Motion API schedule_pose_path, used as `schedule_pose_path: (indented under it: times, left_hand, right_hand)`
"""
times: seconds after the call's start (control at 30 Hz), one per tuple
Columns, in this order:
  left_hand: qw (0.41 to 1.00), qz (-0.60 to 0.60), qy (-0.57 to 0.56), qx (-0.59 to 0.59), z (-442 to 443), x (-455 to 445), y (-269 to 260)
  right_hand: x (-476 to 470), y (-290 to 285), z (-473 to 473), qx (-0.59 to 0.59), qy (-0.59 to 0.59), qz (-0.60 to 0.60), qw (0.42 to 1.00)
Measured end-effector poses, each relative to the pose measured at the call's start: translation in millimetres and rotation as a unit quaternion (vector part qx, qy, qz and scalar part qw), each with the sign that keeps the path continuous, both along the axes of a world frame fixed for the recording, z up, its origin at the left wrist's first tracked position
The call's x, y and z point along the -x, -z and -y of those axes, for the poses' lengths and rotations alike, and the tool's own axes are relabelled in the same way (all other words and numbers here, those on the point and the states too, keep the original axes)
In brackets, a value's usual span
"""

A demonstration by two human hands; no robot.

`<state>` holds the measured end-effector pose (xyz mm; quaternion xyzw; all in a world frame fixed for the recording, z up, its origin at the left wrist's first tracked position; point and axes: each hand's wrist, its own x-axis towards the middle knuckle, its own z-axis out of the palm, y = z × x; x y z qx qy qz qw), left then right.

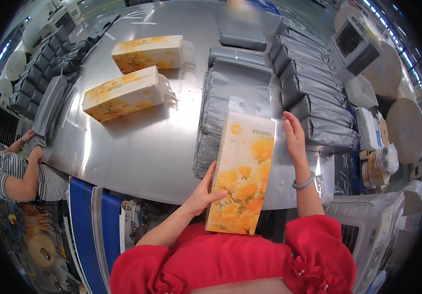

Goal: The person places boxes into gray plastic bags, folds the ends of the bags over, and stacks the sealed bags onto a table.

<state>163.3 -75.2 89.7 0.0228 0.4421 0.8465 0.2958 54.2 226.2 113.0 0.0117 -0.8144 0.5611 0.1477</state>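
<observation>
My left hand (204, 193) grips the left side of a long pack of paper tissues (246, 172) printed with yellow flowers, its thumb lying on the front. The pack is tilted up in front of my body, over the table's near edge. Just right of its upper end, my right hand (294, 137) is raised with nothing in it, apart from the pack. Behind the pack lies a stack of flat grey plastic mailing bags (238, 81), partly hidden by it. Two similar packs, a far one (148, 53) and a nearer one (122, 94), lie on the metal table (141, 154) to the left.
Filled grey bags (308, 84) stand in a row along the right. More grey bags (41, 70) are piled at the far left, where a person in a striped shirt (16, 180) handles some. A blue conveyor belt (82, 209) runs below the table's left edge. Tape rolls (374, 169) sit right.
</observation>
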Motion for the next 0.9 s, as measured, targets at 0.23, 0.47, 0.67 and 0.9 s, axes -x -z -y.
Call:
schedule_pose_path:
  times: [0.23, 0.47, 0.67, 0.9]
  left_hand:
    - [0.998, -0.044, -0.010, 0.047, 17, 3, 49]
    - [0.995, -0.063, -0.027, 0.073, 21, 37, 34]
    - [0.978, -0.176, -0.041, 0.103, 30, 28, 36]
    - [0.992, -0.109, -0.054, 0.008, 47, 27, 16]
  right_hand:
    - [4, 66, 32, 0.126, -0.064, 0.131, 0.981]
    - [31, 56, 49, 0.216, 0.014, 0.065, 0.974]
    - [45, 127, 21, -0.158, -0.024, 0.073, 0.985]
    - [20, 111, 59, -0.211, -0.055, 0.052, 0.974]
